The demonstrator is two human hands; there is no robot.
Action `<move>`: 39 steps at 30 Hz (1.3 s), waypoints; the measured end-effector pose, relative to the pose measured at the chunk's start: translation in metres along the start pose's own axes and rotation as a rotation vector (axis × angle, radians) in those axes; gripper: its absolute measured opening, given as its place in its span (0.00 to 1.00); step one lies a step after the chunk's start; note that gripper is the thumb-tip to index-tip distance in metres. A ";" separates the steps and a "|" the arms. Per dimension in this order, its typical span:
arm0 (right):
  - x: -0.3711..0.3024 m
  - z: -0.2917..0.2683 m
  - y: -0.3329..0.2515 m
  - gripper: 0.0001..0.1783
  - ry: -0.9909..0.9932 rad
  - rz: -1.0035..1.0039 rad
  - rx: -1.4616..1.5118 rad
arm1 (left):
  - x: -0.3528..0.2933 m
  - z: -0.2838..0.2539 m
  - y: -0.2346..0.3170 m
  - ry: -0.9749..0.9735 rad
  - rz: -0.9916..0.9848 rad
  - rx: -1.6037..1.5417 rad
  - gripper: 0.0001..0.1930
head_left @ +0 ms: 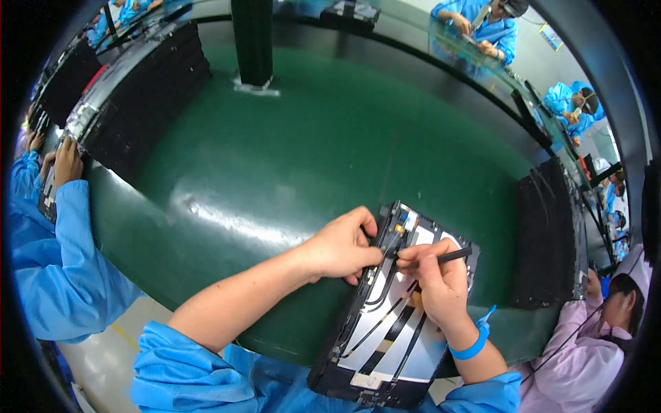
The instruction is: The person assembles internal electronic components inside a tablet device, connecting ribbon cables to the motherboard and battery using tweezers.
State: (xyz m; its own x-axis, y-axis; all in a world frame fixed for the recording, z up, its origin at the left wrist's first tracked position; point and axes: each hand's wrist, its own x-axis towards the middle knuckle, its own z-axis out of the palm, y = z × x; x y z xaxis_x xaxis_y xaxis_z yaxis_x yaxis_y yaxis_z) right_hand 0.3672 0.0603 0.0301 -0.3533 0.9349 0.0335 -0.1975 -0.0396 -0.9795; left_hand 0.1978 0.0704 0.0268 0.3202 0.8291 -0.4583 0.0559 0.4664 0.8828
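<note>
An opened flat electronic device (432,347), perhaps a tablet, lies tilted at the table's near edge. It has a black frame, a white-silver inner panel, and black cables and strips running across it. My left hand (343,246) is closed at its upper left edge, with thumb and fingers curled onto the frame. Over the device's upper part, my right hand (441,281) pinches a slim black pen-shaped tool (454,255). The tool's rear end sticks out to the right, and its tip points toward my left fingertips. My fingers partly hide that tip.
Green tabletop (296,158) stretches ahead, with a black post (253,45) at its far side. Black stacks stand at left (148,96) and right (547,237). A blue-sleeved co-worker's hand (69,163) is at left; a pink-sleeved person (575,351) sits at right.
</note>
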 end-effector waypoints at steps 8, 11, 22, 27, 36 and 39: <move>0.037 -0.018 -0.051 0.09 -0.430 -0.166 -0.871 | -0.003 0.005 0.001 0.008 -0.033 0.064 0.16; 0.059 -0.011 -0.051 0.10 -0.604 0.108 -1.044 | 0.000 0.007 0.002 0.007 -0.035 0.065 0.16; 0.065 -0.020 -0.035 0.16 -0.604 0.178 -1.053 | 0.000 0.007 0.004 0.020 -0.045 0.067 0.17; 0.061 -0.017 -0.030 0.13 -0.470 0.128 -1.075 | -0.001 0.014 0.002 0.082 -0.041 0.081 0.16; 0.060 -0.014 -0.031 0.12 -0.426 0.146 -1.123 | -0.028 0.039 -0.019 0.462 0.713 1.151 0.16; 0.059 -0.016 -0.031 0.12 -0.434 0.147 -1.119 | -0.029 0.041 -0.019 0.469 0.745 1.312 0.16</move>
State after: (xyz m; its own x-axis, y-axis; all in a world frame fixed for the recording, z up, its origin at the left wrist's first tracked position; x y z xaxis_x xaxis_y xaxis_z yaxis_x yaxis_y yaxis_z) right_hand 0.3670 0.1228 0.0590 -0.6256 0.7427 -0.2389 0.6956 0.3923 -0.6019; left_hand 0.2263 0.0249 0.0281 0.3531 0.8749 0.3314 0.8519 -0.4471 0.2726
